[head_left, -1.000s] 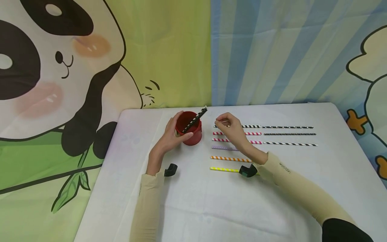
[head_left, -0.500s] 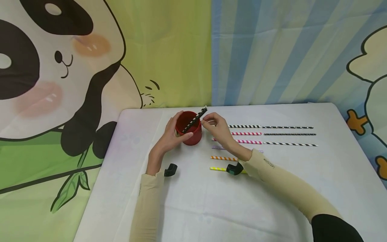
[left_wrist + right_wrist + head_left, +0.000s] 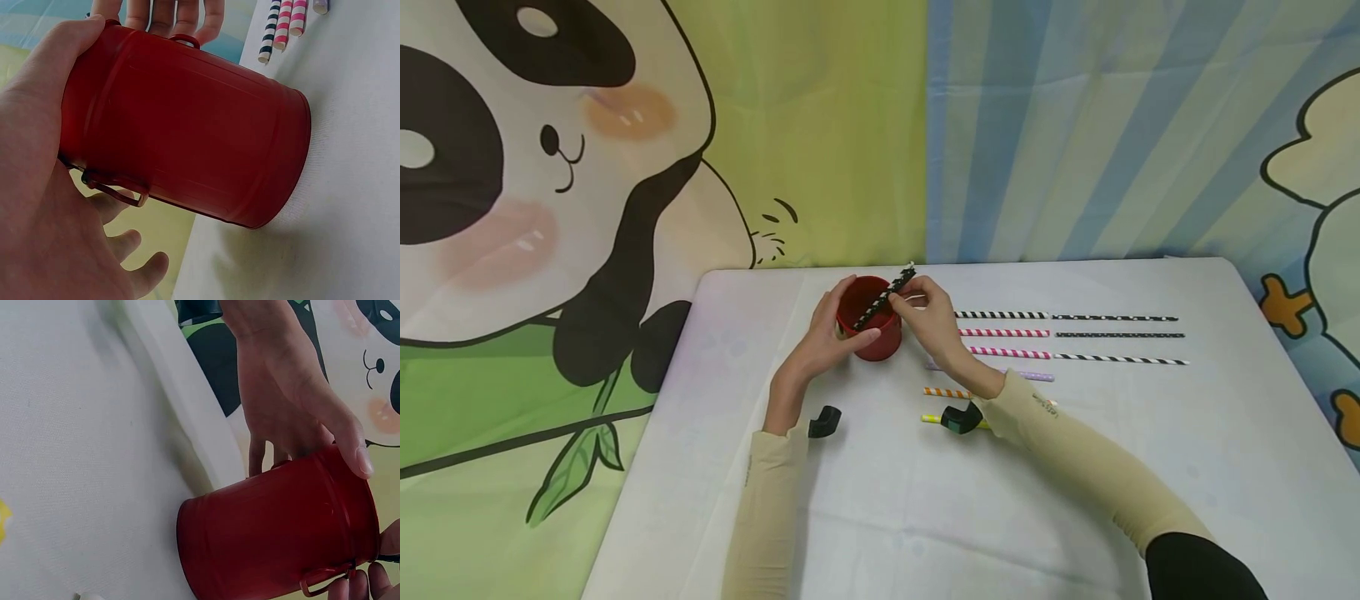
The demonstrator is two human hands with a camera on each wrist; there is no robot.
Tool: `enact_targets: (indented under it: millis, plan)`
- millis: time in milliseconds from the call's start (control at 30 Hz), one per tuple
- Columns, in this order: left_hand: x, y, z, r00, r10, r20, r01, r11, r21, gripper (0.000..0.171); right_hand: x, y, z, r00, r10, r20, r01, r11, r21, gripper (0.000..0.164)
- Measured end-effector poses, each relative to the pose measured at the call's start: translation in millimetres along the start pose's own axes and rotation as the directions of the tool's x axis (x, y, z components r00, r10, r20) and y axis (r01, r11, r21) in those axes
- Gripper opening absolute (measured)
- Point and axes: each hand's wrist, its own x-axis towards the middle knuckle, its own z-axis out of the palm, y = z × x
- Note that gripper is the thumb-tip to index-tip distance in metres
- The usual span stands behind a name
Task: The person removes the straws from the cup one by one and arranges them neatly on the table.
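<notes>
"Where do you see the red bucket (image 3: 883, 347)?"

"From my far-off seat, it's just left of the middle in the head view, near the far edge of the white table (image 3: 880, 508)."

"What's the left hand (image 3: 823, 343) doing?"

"It holds the bucket's left side. Its thumb goes over the rim, and its fingers bend round the wall, a bit apart."

"And the right hand (image 3: 931, 323)?"

"It's at the bucket's right side. Its thumb is right by the black spotted straw (image 3: 878, 306), which leans in the bucket and pokes out to the upper right. I can't tell if the hand is pinching it."

"What else can you see?"

"Right of the middle, I see straws in rows. A black-and-white straw (image 3: 1007, 315) is on top. Below come two reddish-pink straws (image 3: 1003, 332), then a purple straw (image 3: 1037, 377), an orange straw (image 3: 946, 392) and a yellow straw (image 3: 931, 418). The right arm covers bits of them. Three thin straws (image 3: 1120, 335) lie farther right."
</notes>
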Motion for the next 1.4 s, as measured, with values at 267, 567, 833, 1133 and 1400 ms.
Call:
enact_targets:
  millis: [267, 567, 833, 1133, 1400]
  plan:
    - [-0.8, 2.7, 0.2, 1.000, 0.000, 0.001, 0.000, 1.000, -0.004, 0.092, 1.4, -1.6, 0.3, 1.000, -0.011, -0.024, 0.011, 1.000, 0.012, 0.023]
    - [-0.8, 0.6, 1.3, 1.000, -0.011, -0.001, 0.011, 1.000, 0.005, 0.092, 2.5, -2.0, -0.1, 1.000, -0.004, -0.027, 0.005, 0.999, 0.033, 0.021]
    - [-0.3, 1.2, 1.5, 1.000, -0.008, -0.006, 0.008, 1.000, 0.002, 0.091, 2.9, -7.0, -5.4, 0.999, -0.010, -0.046, 0.012, 0.999, 0.049, 0.021]
    - [0.7, 0.4, 1.8, 1.000, -0.016, -0.004, 0.016, 1.000, -0.006, 0.091, 1.7, -14.9, -20.4, 0.999, -0.010, -0.043, 0.013, 0.997, 0.082, 0.021]
    - [1.0, 0.9, 2.4, 1.000, -0.010, -0.008, 0.010, 1.000, -0.018, 0.092, 0.2, -24.1, -35.1, 0.998, 0.021, -0.065, -0.013, 0.991, 0.134, 0.010]
